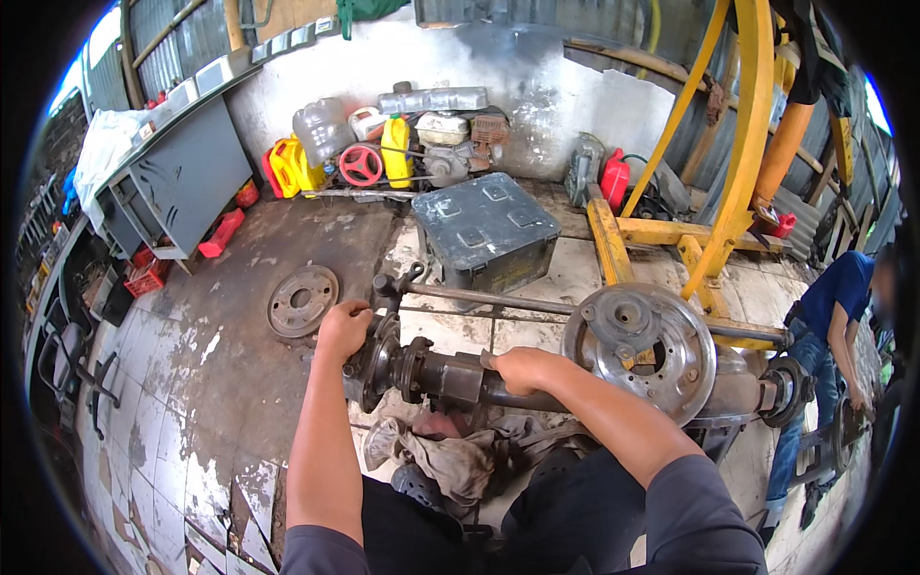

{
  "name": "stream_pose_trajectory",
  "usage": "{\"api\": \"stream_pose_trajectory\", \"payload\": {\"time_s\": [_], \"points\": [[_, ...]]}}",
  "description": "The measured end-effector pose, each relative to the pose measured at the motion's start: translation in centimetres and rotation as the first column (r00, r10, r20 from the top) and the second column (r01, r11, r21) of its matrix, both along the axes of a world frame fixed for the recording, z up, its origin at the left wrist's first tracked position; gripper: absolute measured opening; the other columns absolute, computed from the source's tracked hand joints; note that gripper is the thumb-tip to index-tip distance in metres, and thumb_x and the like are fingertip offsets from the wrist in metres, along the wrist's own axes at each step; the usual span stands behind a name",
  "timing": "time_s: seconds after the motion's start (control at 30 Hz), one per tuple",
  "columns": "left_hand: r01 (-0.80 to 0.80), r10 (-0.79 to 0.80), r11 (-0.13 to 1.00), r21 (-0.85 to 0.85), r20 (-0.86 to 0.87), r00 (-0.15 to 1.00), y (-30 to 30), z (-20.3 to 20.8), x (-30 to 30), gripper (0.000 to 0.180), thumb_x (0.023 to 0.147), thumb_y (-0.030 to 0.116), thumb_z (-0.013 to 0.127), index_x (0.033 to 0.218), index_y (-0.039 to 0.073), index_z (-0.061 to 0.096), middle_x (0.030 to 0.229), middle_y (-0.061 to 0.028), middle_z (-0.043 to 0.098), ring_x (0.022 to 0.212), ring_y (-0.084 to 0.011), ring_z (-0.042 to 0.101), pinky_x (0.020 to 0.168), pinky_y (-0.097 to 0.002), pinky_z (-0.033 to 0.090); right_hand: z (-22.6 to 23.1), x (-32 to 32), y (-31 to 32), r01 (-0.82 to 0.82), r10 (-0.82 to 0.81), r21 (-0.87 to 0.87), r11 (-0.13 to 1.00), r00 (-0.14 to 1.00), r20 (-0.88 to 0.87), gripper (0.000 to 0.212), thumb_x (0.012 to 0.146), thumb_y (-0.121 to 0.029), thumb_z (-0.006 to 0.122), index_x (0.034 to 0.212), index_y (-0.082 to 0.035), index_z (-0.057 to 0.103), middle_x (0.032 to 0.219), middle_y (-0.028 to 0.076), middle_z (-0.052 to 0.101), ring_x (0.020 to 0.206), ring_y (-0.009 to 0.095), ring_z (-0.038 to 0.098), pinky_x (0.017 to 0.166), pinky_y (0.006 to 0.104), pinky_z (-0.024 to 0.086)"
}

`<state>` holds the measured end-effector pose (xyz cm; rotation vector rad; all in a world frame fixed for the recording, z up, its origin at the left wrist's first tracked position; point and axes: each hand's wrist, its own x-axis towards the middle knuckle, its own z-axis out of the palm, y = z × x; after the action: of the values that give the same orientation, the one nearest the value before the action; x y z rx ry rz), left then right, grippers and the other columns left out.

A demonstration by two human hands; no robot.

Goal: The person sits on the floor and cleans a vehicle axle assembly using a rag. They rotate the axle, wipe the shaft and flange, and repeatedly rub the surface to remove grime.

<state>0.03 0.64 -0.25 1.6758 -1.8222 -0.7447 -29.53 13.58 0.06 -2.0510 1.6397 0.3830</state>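
Note:
A greasy vehicle axle (517,395) lies across in front of me, with a hub end (372,359) at its left. My left hand (343,333) is closed at the top of that end; what its fingers hold is hidden. Over the beam's squared block (448,377), my right hand (525,370) has its fingers curled, with a small greyish edge at the fingertips that I cannot make out. A long steel rod (494,298) runs behind the axle. On the beam's right part rests a metal wheel rim (688,372) with a round hub piece (621,321) on it.
Below the axle lies a dirty cloth (450,467). A round metal plate (302,300) is on the stained floor. Beyond stand a black box (487,225), yellow jerrycans (396,153) and a yellow hoist frame (738,182). At right another person (829,316) bends over metal parts.

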Motion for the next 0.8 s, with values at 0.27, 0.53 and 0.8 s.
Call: {"api": "stream_pose_trajectory", "payload": {"time_s": [0.27,0.53,0.8], "points": [[-0.004,0.004,1.0,-0.008,-0.001,1.0,0.4,0.1,-0.1,0.038,0.084,0.027,0.064,0.113,0.003,0.072,0.106,-0.0199,0.072,0.104,-0.0319,0.068,0.093,-0.0381,0.05,-0.1,0.3,0.3,-0.008,0.009,-0.029,1.0,0.999,0.033,0.027,0.075,-0.003,0.061,0.099,0.002,0.072,0.101,0.023,0.071,0.097,0.036,0.069,0.08,0.0437,0.055],[0.003,-0.002,1.0,-0.027,0.029,1.0,0.2,0.3,-0.3,0.038,0.085,0.027,0.064,0.114,0.004,0.072,0.108,-0.0191,0.072,0.103,-0.0314,0.068,0.092,-0.0373,0.05,-0.5,0.1,0.2,0.005,-0.004,-0.046,0.999,1.0,0.008,0.025,0.072,-0.001,0.062,0.095,0.002,0.073,0.099,0.022,0.072,0.095,0.035,0.07,0.077,0.0438,0.056],[-0.008,0.008,1.0,-0.023,0.004,1.0,0.3,0.0,0.0,0.037,0.084,0.026,0.064,0.113,0.004,0.072,0.107,-0.0181,0.073,0.101,-0.0304,0.069,0.092,-0.0369,0.05,0.2,0.8,0.3,-0.025,0.025,-0.031,0.999,1.0,-0.011,0.027,0.071,0.0,0.063,0.096,0.0,0.074,0.1,0.02,0.072,0.096,0.036,0.07,0.078,0.0437,0.056]]}}
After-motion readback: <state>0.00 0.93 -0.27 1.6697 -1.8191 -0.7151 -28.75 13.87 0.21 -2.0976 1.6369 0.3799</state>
